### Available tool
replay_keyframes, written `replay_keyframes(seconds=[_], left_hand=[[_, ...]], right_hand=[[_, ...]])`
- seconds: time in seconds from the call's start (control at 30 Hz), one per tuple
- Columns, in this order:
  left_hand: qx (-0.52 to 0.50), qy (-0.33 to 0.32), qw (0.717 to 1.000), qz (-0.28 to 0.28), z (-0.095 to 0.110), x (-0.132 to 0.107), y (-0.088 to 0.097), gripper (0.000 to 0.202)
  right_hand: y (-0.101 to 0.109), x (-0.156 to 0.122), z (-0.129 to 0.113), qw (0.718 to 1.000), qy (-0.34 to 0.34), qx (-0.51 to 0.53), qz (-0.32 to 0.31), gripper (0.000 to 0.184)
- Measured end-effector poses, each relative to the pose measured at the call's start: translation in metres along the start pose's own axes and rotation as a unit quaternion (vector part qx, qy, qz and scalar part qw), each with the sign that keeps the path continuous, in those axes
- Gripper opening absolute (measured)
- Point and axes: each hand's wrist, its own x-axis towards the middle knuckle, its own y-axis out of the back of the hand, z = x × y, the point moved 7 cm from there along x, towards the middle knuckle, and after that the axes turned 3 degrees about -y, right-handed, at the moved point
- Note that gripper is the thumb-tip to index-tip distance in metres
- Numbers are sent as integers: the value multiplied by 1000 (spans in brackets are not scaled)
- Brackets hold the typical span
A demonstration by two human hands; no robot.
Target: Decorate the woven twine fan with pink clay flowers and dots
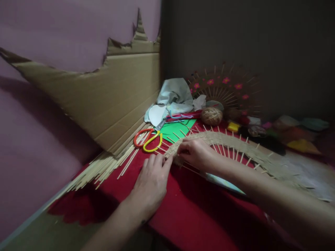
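A curved woven band [209,137] of pale twine, threaded over thin wooden sticks that poke out on both edges, arcs across the red cloth. My left hand [154,174] is at its near left end, fingers bent over the stick ends and thumb against the weave. Just right of it, my right hand [196,153] has its fingers pinched together on the woven end; whatever strand lies between them is too small to make out. Scissors [151,140] with one red and one yellow handle loop lie just beyond my left hand.
Many loose sticks [104,167] lie at left beneath a jagged cardboard sheet [125,80] leaning on the wall. Behind the band are green paper [175,129], a twine ball [211,115], grey cloth [176,92] and a flower-decorated fan [225,87]. The table's near edge is below my hands.
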Motion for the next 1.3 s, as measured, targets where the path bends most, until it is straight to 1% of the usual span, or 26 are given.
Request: replay_keyframes(seconds=[0.13, 0.17, 0.23, 0.3, 0.33, 0.4, 0.47, 0.6, 0.7, 0.83, 0.9, 1.0, 1.17, 1.3], left_hand=[[-28, 7, 999, -38, -1, 3, 1, 53], [-34, 7, 999, -39, -2, 4, 2, 51], [-41, -5, 999, -15, -3, 6, 5, 47], [-50, -35, 998, 16, -2, 7, 6, 48], [-59, -49, 997, 21, -2, 7, 4, 50], [-84, -64, 994, 13, -2, 6, -2, 54], [-110, -62, 992, 6, -4, 5, -7, 56], [-143, -55, 988, 11, -6, 2, -7, 61], [-142, -52, 988, -8, -6, 1, -5, 60], [-126, -45, 991, -25, -6, 1, -6, 53], [-117, -49, 992, -20, -6, 0, -8, 53], [-102, -55, 993, -13, -6, -1, -11, 52], [-87, -58, 994, -15, -4, -2, -10, 48], [-87, -60, 994, -17, -3, -1, -6, 48]], right_hand=[[-5, 5, 1, 1000, 3, 5, -20, 18], [-6, 5, 1, 1000, 5, 6, -24, 18], [-7, 5, 0, 999, 12, 8, -32, 20], [-8, 4, 0, 999, 19, 7, -40, 20], [-10, 4, 0, 999, 22, 6, -44, 21], [-13, 2, 0, 998, 30, 1, -51, 20], [-16, 1, 1, 998, 36, -4, -53, 18], [-19, 0, 2, 998, 49, -15, -34, 17], [-22, -2, 1, 996, 75, -43, -21, 20], [-23, -7, -5, 985, 129, -113, -6, 24], [-23, -10, -10, 979, 152, -137, -14, 24], [-23, -14, -19, 968, 177, -173, -49, 24], [-20, -17, -31, 951, 201, -226, -65, 22], [-22, -19, -28, 951, 201, -225, -62, 25]])
